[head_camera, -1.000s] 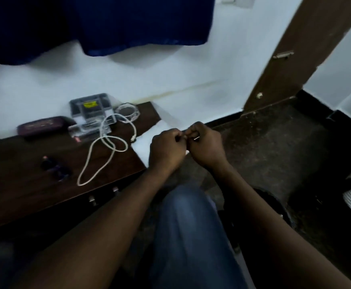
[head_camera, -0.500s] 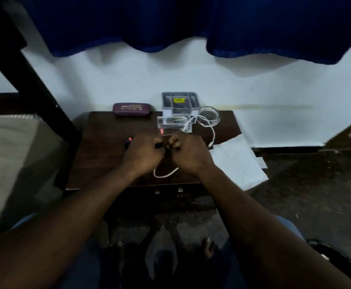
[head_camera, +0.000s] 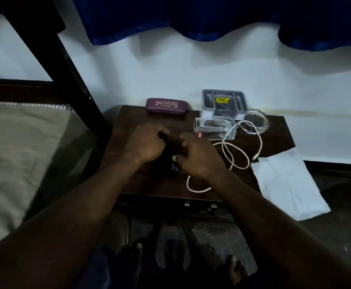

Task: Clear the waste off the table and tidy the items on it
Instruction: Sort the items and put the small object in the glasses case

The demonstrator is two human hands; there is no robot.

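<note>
left hand (head_camera: 147, 144) and right hand (head_camera: 197, 158) stay together over the dark wooden surface (head_camera: 279, 132), fingers curled, what they grasp i cannot tell; a thin white cable (head_camera: 197, 191) loops at three o'clock.

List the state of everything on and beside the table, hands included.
glasses case, closed, at the back of the table.
grey tray, open-topped, by the wall.
clear box, lying in front of the tray; shut or not unclear.
white cable, uncoiled, looping loose over the table.
white paper, flat, past the table's right edge.
left hand, fingers curled; hold unclear.
right hand, fingers curled; hold unclear.
</note>
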